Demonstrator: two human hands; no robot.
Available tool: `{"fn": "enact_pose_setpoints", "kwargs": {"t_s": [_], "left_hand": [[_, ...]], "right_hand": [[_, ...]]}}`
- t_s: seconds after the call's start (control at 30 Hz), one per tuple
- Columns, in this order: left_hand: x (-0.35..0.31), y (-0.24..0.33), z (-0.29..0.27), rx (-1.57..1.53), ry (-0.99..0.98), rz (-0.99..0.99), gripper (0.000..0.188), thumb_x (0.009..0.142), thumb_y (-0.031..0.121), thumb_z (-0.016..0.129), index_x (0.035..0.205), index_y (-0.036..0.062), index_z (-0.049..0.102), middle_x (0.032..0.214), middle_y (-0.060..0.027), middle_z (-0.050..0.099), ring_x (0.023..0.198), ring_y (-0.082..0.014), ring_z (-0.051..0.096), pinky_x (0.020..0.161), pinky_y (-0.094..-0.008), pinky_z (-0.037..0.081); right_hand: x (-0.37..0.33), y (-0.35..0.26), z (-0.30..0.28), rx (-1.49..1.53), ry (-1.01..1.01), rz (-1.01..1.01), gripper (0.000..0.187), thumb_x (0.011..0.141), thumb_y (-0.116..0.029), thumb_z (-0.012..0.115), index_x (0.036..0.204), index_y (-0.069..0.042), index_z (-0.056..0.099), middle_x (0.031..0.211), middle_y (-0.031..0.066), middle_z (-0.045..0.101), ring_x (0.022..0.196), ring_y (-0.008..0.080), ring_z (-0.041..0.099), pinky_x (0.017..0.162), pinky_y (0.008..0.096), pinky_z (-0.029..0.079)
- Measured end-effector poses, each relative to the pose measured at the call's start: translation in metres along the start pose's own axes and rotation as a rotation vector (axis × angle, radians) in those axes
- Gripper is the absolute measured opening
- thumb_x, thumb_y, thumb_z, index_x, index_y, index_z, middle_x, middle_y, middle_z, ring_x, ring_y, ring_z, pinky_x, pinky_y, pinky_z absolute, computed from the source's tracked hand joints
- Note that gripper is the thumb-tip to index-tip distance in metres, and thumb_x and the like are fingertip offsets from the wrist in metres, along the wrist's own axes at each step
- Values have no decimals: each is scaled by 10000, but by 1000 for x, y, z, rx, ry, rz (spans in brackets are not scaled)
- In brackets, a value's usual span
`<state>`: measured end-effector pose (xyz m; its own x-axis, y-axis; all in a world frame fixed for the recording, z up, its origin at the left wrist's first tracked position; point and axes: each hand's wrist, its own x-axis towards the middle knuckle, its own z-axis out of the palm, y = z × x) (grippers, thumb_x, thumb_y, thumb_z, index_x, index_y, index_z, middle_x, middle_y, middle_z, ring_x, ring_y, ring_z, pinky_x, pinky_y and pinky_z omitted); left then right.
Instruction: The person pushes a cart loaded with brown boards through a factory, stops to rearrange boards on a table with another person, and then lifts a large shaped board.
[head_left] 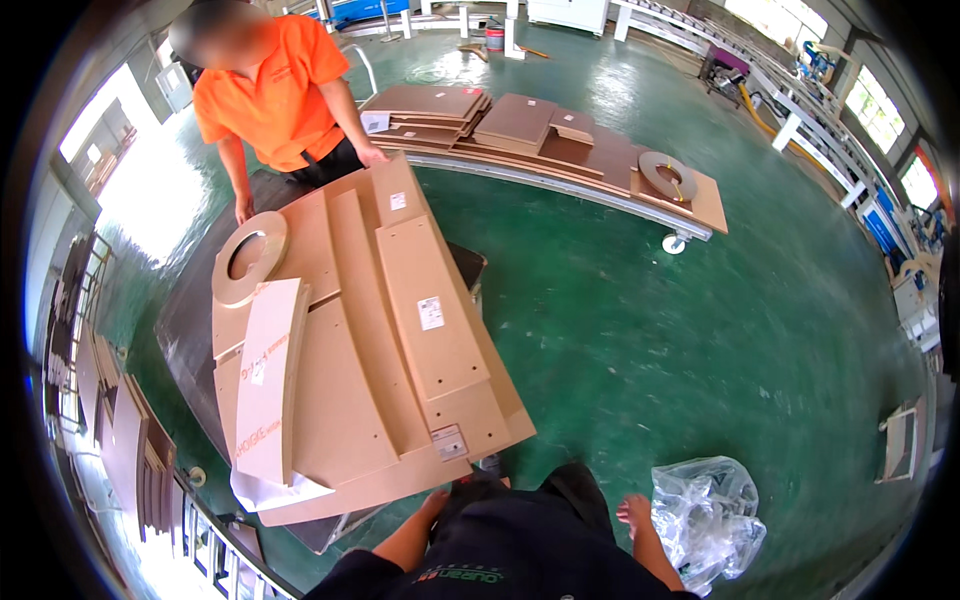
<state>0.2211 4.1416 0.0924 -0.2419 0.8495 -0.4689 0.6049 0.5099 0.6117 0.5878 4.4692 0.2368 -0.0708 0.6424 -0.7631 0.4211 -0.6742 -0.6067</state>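
**Panel stack (pixel 345 395), near edge: L hand (pixel 434 504) at it, R hand (pixel 634 511) free**

Grip first: L hand is at, or just beside, the stack's near edge; fingers partly hidden there, so can't tell if they pinch the bottom board or only rest by it. R hand hangs well apart to the right, fingers loosely curled, nothing seen in it. The stack lies in front, slightly left, on a dark platform (pixel 185 325), near right corner jutting past it. Co-worker (pixel 275 95) at the far end, one hand on the far corner, other by the edge-band coil (pixel 228 278).

To do it well, I'd say: get both hands under the bottom board, well spread, and match pace w/ the co-worker. Keep it level, since the coil, labelled narrow panel (pixel 415 310) & printed pale strip (pixel 268 385) look loose on top and could slide.

Containers/carriers: clear plastic bag or film (pixel 705 515) lies crumpled on the floor, right of R hand; can't tell if anything's inside. Low flat cart (pixel 560 188) beyond carries brown panels (pixel 515 122) plus a second coil (pixel 652 180) at its right end. Red bucket (pixel 494 40) far back, contents not visible.
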Motion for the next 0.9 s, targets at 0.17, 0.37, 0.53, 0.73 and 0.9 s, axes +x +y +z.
{"fn": "enact_pose_setpoints", "kwargs": {"t_s": [0.17, 0.37, 0.53, 0.73, 0.9], "left_hand": [[-20, 30, 11, 154, -48, -209, 196, 756, 187, 487, 890, 102, 602, 868, -128, 593, 899, -291, 545, 772, -387, 449], [-13, 90, 34, 193, -59, -419, 204, 742, 192, 506, 898, 106, 605, 922, -105, 598, 932, -281, 545, 768, -381, 461], [56, 150, 52, -162, 132, -533, 247, 781, 220, 468, 956, 82, 576, 967, -162, 581, 944, -320, 534, 795, -395, 427], [159, 242, 1, -511, 385, -581, 332, 811, 280, 446, 1030, 49, 538, 1020, -215, 560, 958, -327, 533, 809, -381, 404], [197, 279, -8, -486, 263, -653, 289, 795, 271, 459, 954, 55, 567, 978, -215, 567, 922, -331, 542, 780, -387, 417]], "right_hand": [[84, -38, 17, -326, -69, -86, 181, 721, -194, 506, 798, -32, 528, 631, 91, 535, 500, 174, 508, 446, 286, 416], [153, -146, 21, -443, -233, -276, 138, 719, -144, 510, 767, -18, 540, 600, 81, 537, 472, 167, 504, 416, 281, 403], [235, -223, 7, -415, -203, -300, 120, 717, -126, 508, 771, -23, 537, 605, 78, 545, 475, 161, 511, 413, 282, 403], [275, -283, -6, -435, -290, -280, 112, 741, -126, 499, 792, -33, 537, 630, 82, 553, 495, 158, 523, 425, 275, 409], [286, -315, 16, -469, -422, -230, 112, 751, -124, 497, 800, -33, 540, 668, 85, 567, 517, 155, 533, 439, 262, 416]]}}
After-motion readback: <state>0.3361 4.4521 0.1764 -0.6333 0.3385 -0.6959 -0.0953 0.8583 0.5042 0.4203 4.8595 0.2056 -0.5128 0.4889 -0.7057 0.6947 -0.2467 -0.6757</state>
